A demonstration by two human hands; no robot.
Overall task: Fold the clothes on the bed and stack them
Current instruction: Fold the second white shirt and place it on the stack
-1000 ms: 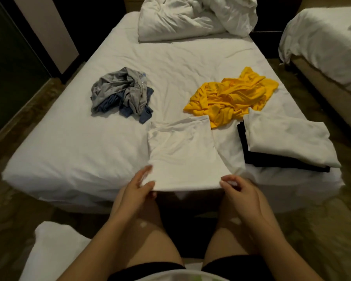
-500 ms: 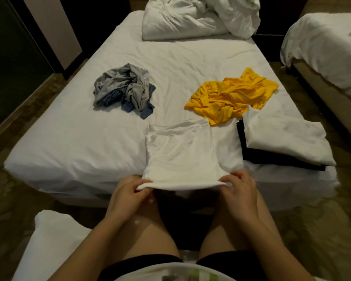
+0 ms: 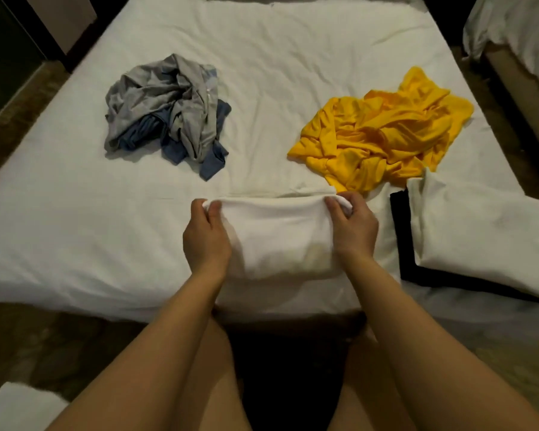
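- White cloth item (image 3: 16,405): seen on the floor at the lower left; its kind cannot be told.
- Left hand (image 3: 206,234): laid over the left side of the white garment (image 3: 277,234), whose far left corner is pinched between the thumb and curled fingers (image 3: 213,213).
- Right hand (image 3: 353,227): the far right corner is pinched likewise, with the fingers (image 3: 335,209) curled over the bunched edge.
- White garment: doubled over at the near edge of the bed (image 3: 75,228), between both hands.
- Folded white piece (image 3: 479,231): stacked on a folded black piece (image 3: 400,244), just right of the right hand.
- Yellow garment (image 3: 383,135): crumpled, just beyond the stack.
- Grey and blue clothes (image 3: 168,110): heaped unfolded, far left, well apart from the rest.
- Second bed (image 3: 517,26): partly seen at the far right.
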